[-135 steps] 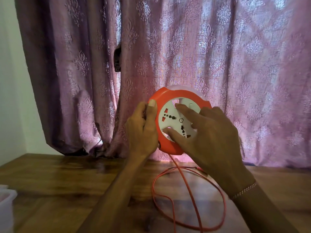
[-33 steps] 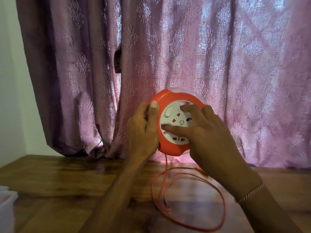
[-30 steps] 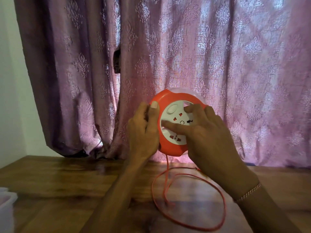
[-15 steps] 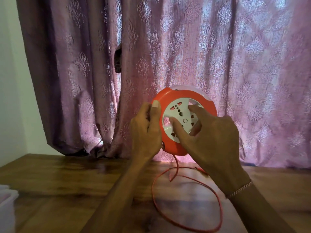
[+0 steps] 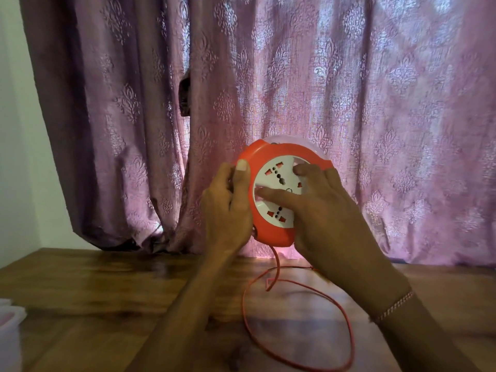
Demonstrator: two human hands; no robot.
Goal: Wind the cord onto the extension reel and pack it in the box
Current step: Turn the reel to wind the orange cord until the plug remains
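Wooden table (image 5: 88, 296), unlabelled orange reel (image 5: 271, 232) in hands.

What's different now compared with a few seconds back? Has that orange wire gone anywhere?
The white socket face has turned under the right hand, and the orange cord loop on the table has shrunk as wire wound in. The left hand still grips the reel rim, held upright.

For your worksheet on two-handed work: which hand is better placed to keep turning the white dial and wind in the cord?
Right. Its fingers already lie on the dial, while the left hand grips the reel rim, steadying it.
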